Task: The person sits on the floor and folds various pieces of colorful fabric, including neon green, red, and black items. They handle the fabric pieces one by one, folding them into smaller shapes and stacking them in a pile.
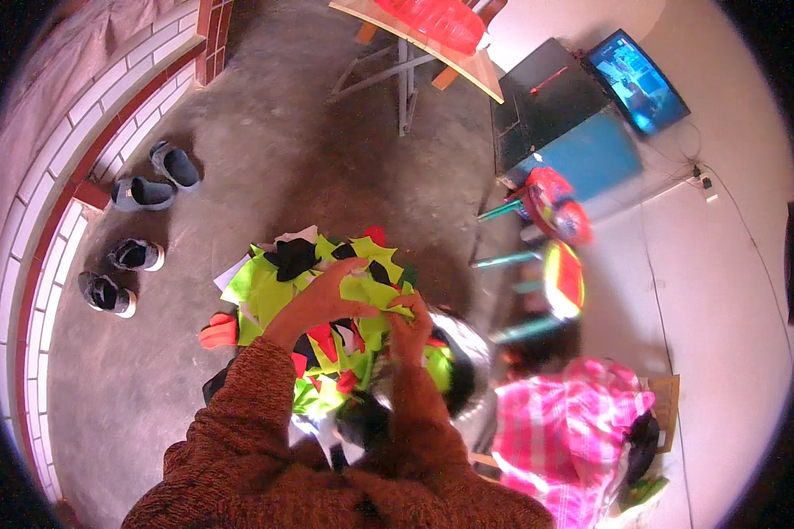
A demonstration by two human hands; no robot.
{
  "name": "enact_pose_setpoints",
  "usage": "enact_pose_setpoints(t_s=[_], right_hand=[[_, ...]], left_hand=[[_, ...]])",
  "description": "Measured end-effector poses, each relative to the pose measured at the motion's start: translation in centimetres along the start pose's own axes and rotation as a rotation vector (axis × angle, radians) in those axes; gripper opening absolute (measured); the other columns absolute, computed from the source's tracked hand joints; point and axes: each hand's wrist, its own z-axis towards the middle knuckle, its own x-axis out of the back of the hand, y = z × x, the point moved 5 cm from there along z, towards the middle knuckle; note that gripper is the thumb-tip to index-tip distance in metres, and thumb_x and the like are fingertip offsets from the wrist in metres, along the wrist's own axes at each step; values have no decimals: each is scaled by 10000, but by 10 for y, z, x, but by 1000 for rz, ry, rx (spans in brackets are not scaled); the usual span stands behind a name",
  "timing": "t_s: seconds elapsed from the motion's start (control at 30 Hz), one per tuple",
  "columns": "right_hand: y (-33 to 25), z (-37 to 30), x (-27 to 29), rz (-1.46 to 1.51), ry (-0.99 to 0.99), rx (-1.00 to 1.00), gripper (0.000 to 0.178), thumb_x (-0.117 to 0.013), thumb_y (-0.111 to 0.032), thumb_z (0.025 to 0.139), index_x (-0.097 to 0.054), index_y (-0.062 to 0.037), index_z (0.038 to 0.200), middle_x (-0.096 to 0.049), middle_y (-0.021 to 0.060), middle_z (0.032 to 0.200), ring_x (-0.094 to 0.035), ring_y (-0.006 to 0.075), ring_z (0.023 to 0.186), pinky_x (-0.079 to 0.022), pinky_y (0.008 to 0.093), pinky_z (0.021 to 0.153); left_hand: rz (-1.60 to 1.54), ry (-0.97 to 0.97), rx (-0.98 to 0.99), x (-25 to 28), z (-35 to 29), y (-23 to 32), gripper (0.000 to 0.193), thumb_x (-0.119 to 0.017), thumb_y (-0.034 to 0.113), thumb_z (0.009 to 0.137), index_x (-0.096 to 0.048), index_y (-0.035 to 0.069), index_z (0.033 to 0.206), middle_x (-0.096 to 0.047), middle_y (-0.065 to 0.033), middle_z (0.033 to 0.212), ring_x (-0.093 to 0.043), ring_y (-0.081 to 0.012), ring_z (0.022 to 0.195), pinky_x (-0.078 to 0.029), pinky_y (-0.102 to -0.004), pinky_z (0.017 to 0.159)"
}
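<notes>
A heap of cloth pieces (pixel 265 291), mostly lime yellow with black, red and white ones among them, lies in front of me. Over its middle is my left hand (pixel 319 304), open, its thumb and fingers spread apart. My right hand (pixel 410 333) is closed at the heap's right side, pinching the edge of a lime-yellow cloth piece (pixel 400 310). Both of my brown sleeves reach in from below. Beside my right wrist stands a round container (pixel 475 353) with lime-yellow and black cloth in it, partly hidden by my arm.
Two pairs of shoes (pixel 137 256) rest on the concrete floor at the left, by a tiled wall. A table (pixel 485 75) stands far ahead. At the right are stools (pixel 525 331), a dark cabinet (pixel 538 115), a lit screen (pixel 637 79) and a pink checked cloth (pixel 565 432).
</notes>
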Motion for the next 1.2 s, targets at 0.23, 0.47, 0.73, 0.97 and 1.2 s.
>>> enact_pose_setpoints(t_s=[0.23, 0.47, 0.73, 0.97, 1.2], right_hand=[[20, 0, -1, 528, -186, -76, 186, -502, 86, 614, -492, -62, 726, -530, 46, 818, -528, 159, 756, -435, 253, 686], [15, 3, -5, 536, -187, -136, 173, -515, 87, 664, -484, -61, 749, -546, 60, 814, -540, 161, 733, -453, 253, 644], [24, 4, -8, 625, -122, -199, 284, -554, 65, 722, -469, -65, 959, -536, 79, 948, -537, 193, 872, -451, 305, 774], [9, 7, -17, 676, -166, -180, 592, -568, 53, 702, -358, -72, 1241, -461, 116, 1186, -477, 247, 1082, -397, 348, 921], [12, 3, -29, 644, -238, -304, 673, -615, 57, 668, -339, -51, 1273, -466, 106, 1201, -480, 232, 1088, -408, 340, 910]], left_hand=[[-1, -314, 67, -27, -4, 7, 804, -783, 293, 606, -397, 41, 1265, -472, -132, 1219, -455, -235, 1117, -357, -306, 938], [180, -246, -40, -22, -5, -8, 591, -736, 255, 667, -501, 50, 1170, -576, -122, 1074, -563, -210, 936, -437, -322, 809], [189, -31, 31, -10, 0, -12, 316, -656, 152, 689, -604, 19, 970, -608, -166, 910, -585, -301, 857, -456, -353, 740], [15, 151, -88, -4, 6, -25, 283, -621, 53, 713, -599, 25, 994, -617, -112, 959, -593, -228, 894, -447, -308, 787], [59, 140, -17, -4, 5, -28, 298, -579, 31, 741, -589, 37, 1039, -626, -90, 970, -585, -188, 912, -443, -290, 805]])
